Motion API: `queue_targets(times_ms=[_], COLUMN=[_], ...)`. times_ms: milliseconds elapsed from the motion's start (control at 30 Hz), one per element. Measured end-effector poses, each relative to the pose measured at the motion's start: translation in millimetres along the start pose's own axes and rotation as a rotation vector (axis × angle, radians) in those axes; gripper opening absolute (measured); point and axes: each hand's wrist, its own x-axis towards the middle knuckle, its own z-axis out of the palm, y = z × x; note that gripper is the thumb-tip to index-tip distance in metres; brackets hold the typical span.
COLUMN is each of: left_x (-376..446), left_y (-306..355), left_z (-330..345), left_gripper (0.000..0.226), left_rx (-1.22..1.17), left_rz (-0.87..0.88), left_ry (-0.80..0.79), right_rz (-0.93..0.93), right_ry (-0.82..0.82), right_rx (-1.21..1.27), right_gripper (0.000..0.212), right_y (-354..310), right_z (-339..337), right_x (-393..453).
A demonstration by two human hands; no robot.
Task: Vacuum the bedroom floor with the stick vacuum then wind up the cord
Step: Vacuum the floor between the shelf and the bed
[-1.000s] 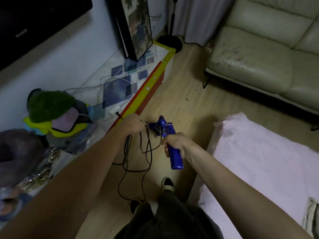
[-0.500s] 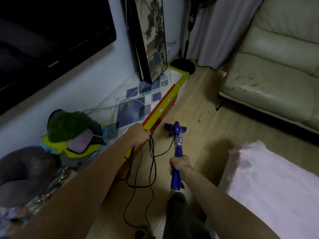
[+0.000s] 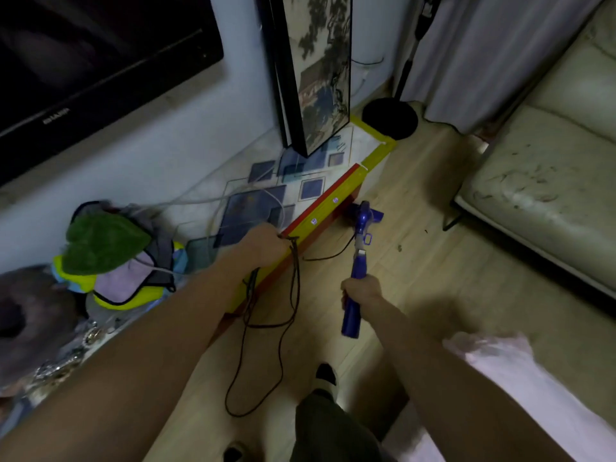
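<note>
Meanwhile, cord held clear of the head

Right hand [image 3: 361, 291] grips the blue vacuum [image 3: 358, 261]'s handle, its head on the floor [image 3: 416, 261] against the cabinet [image 3: 320, 216]. Left hand [image 3: 263, 245] clutches gathered cord [image 3: 293, 295] loops, seemingly keeping them away from the suction.

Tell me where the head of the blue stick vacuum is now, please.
In the head view, the blue stick vacuum's floor head sits centre-right on the light wooden floor, against the red-and-yellow edge of the low cabinet, ahead of the right hand.

The blue vacuum [image 3: 357, 261] is gripped by the right hand [image 3: 361, 292]; looped black cord [image 3: 293, 288] is held by the left hand [image 3: 263, 243].
</note>
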Motion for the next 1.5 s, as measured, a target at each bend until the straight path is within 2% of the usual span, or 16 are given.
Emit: queue_targets(times_ms=[133, 267, 400, 567, 767, 867, 933, 1267, 1500], left_x=[24, 45, 59, 69, 75, 79, 81, 74, 51], left_y=[21, 44, 58, 68, 74, 79, 85, 78, 64], left_z=[5, 7, 9, 13, 17, 21, 24, 28, 29], left_gripper=[0.036, 0.037, 0.031, 0.038, 0.030, 0.046, 0.048, 0.040, 0.041], left_rx=[0.021, 0.022, 0.047, 0.123, 0.167, 0.142, 0.130, 0.158, 0.136], left_rz=[-0.022, -0.022, -0.005, 0.021, 0.006, -0.017, -0.019, 0.019, 0.006], left_ry=[0.000, -0.028, -0.065, -0.077, -0.119, -0.156, -0.162, -0.149, -0.167], right_rz=[-0.044, 0.005, 0.000, -0.040, -0.017, 0.008, 0.018, -0.026, -0.009], right_ry=[0.002, -0.061, -0.101, -0.053, -0.012, -0.034, -0.064, -0.006, -0.008], right_rx=[-0.024, -0.076, -0.067, -0.039, -0.083, -0.095, -0.091, -0.100, -0.145], right_gripper=[0.008, 0.014, 0.020, 0.029, 0.035, 0.031, 0.030, 0.027, 0.036], right_y=[-52, -64, -67, -91, -86, -79, -74, -93, -62], right_z=[-46, -74, -67, -58, -77, -84, -84, -92, -95], right_x=[14, -3, -1, 35, 48, 37, 30, 65, 53])
